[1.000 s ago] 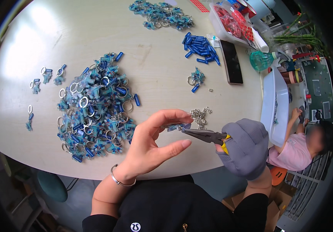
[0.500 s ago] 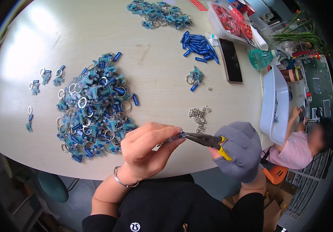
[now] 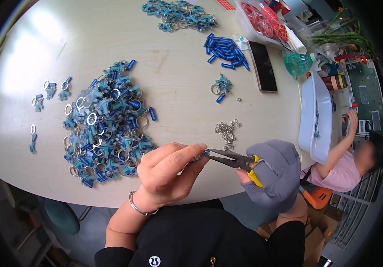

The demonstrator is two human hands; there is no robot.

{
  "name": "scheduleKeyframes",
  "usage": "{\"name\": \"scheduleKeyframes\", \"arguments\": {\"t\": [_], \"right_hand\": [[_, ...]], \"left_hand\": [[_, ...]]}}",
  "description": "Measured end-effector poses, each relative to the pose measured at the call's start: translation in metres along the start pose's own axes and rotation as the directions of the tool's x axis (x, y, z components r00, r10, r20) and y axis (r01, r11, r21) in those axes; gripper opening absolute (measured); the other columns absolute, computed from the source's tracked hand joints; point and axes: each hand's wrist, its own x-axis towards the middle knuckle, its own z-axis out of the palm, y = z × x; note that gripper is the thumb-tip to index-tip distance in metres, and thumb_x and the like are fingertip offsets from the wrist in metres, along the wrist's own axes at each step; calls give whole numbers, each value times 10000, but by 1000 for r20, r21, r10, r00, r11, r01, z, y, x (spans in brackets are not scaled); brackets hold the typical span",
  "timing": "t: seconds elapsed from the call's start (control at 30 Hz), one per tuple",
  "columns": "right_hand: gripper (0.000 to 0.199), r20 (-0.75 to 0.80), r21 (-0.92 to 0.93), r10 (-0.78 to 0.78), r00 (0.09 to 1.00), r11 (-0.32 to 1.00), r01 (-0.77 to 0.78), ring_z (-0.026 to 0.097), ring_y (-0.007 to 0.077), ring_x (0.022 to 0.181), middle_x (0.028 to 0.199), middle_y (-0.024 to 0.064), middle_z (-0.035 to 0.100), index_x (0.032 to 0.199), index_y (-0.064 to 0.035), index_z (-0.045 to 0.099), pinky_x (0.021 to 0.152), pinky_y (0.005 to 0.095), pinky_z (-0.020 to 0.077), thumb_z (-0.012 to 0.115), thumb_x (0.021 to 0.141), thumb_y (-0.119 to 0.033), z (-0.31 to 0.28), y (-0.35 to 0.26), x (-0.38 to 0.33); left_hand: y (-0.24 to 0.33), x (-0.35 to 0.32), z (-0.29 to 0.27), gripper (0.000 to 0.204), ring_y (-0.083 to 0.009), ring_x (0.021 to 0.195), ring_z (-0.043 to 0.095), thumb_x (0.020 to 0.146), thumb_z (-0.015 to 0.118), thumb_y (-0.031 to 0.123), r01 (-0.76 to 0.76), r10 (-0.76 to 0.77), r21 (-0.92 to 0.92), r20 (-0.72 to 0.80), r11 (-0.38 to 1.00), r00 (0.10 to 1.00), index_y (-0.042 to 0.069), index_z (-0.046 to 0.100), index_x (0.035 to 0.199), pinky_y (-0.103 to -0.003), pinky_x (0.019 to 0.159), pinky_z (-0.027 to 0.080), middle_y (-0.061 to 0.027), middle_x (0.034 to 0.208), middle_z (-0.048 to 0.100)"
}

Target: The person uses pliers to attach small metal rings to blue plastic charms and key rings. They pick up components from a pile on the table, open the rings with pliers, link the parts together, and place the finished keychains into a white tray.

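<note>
Between thumb and fingers, my left hand (image 3: 169, 173) pinches a small keychain piece (image 3: 203, 154), mostly hidden, with a bit of metal and blue showing at the fingertips. My right hand (image 3: 275, 178), in a grey fingerless glove, grips needle-nose pliers (image 3: 228, 159) with yellow handles. Their jaws are parted, with the tips right at the keychain piece. Small silver jump rings (image 3: 227, 132) lie in a heap just beyond the pliers. To the left of my left hand is a big pile of blue keychains (image 3: 111, 127) with silver split rings.
Further off lie blue tags (image 3: 225, 51), one keychain (image 3: 221, 86), another keychain heap (image 3: 178, 15) and a phone (image 3: 262, 66). Several keychains (image 3: 50, 90) sit far left. On the right are a white bin (image 3: 307, 120), a green spray bottle (image 3: 297, 64) and a seated person in pink (image 3: 336, 171).
The plier jaws have spread apart at the keychain piece. My hands have barely shifted. The view has moved slightly, and the other person's arm has risen.
</note>
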Motion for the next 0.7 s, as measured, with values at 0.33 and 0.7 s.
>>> {"name": "scheduleKeyframes", "arguments": {"t": [0.33,0.7], "right_hand": [[310,21,-22,-72,997,997,73,566,301,841,969,122,587,792,-28,592,703,412,439,797,567,-85,-1,6,5],[249,-54,305,31,998,952,-13,584,277,730,895,105,617,704,-43,565,649,369,456,795,608,-53,15,12,3]], "left_hand": [[-2,-1,4,224,-203,663,649,718,714,-69,131,-129,-170,20,977,991,-35,642,927,-259,607,512,-137,804,669],[-1,-4,2,174,-251,856,680,779,679,-81,382,-343,-585,183,715,921,-69,622,944,-318,741,544,-192,938,682]]}}
